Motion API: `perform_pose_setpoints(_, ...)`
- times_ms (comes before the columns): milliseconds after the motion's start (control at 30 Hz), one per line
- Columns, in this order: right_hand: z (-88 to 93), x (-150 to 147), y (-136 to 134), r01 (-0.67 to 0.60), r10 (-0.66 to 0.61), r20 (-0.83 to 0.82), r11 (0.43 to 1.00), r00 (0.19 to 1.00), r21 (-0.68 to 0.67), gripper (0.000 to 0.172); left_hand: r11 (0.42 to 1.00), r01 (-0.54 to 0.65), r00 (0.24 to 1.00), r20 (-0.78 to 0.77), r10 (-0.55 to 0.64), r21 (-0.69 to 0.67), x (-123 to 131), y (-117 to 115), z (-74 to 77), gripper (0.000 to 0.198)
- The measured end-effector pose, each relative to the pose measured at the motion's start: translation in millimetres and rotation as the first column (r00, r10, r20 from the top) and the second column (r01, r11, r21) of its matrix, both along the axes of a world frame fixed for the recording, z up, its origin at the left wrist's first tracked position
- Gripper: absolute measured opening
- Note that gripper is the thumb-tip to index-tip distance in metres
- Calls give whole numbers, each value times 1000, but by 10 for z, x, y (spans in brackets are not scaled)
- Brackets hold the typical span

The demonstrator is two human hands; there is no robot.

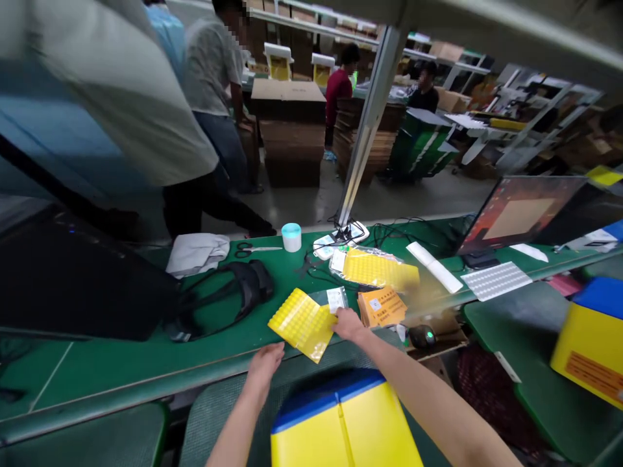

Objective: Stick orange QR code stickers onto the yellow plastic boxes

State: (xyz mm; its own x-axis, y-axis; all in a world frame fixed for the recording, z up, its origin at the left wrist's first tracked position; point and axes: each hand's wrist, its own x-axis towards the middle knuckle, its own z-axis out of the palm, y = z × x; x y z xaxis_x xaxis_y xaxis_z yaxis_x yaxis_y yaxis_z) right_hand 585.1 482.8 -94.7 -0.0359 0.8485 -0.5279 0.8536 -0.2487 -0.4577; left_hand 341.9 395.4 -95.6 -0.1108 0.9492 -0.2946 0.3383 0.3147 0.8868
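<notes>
A yellow dimpled plastic sheet [302, 324] lies slantwise at the near edge of the green workbench [146, 344]. My right hand [348, 324] grips its right corner, next to a small white label [336, 299]. My left hand [265, 370] is just below the sheet's lower edge, holding nothing. Beyond them, a second yellow dimpled sheet [379, 270] sits in a clear plastic bag. To the right of my right hand lies an orange printed card stack [382, 307]. A yellow box with a blue rim [341, 421] stands under my arms.
Scissors [257, 250], a lidded white cup [291, 237], grey cloth [197, 254] and a black strap [228, 292] lie on the bench. A monitor [518, 214] and white keyboard [496, 280] stand right. A co-worker [121, 97] passes at left, before stacked cardboard [292, 152].
</notes>
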Motion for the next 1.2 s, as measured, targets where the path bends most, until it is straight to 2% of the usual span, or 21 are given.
perform_pose_setpoints(67,-95,-33,44,-21,22,73,1000,997,-24,29,991,-20,982,184,45,-135,105,182,-159,24)
perform_pose_setpoints(167,-182,-40,69,-69,73,104,997,992,-42,32,946,-66,906,378,191,-318,321,258,-339,15)
perform_pose_setpoints(267,-169,-36,62,-125,129,94,991,987,-41,33,897,-100,823,472,318,-430,512,248,-411,10)
perform_pose_setpoints(333,-80,-50,46,-161,161,114,987,980,-11,39,876,-124,773,508,380,-466,592,250,-402,12)
perform_pose_setpoints(433,155,-117,11,-237,223,156,968,962,78,41,863,-159,712,550,436,-479,632,280,-329,15)
perform_pose_setpoints(567,475,-258,-45,-355,325,179,919,929,174,26,876,-141,663,612,430,-462,595,313,-197,21)
perform_pose_setpoints(633,588,-315,-68,-392,346,221,894,912,216,23,884,-142,635,644,426,-445,569,307,-150,23)
perform_pose_setpoints(733,681,-373,-89,-438,338,311,828,888,350,20,886,-164,609,662,437,-434,538,278,-119,23)
perform_pose_setpoints(800,675,-409,-92,-432,352,263,814,898,388,18,887,-165,607,665,436,-431,524,255,-119,22)
perform_pose_setpoints(900,562,-465,-85,-372,364,82,880,928,295,14,899,-153,585,696,417,-411,514,226,-133,22)
perform_pose_setpoints(967,460,-489,-77,-325,330,26,911,944,255,11,902,-149,567,712,413,-405,510,211,-143,23)
perform_pose_setpoints(1067,362,-493,-66,-262,276,-20,931,961,255,8,904,-137,564,718,408,-405,509,195,-141,23)
perform_pose_setpoints(1200,353,-470,-34,-204,240,-113,943,964,261,9,917,-148,597,705,382,-371,527,201,-108,25)
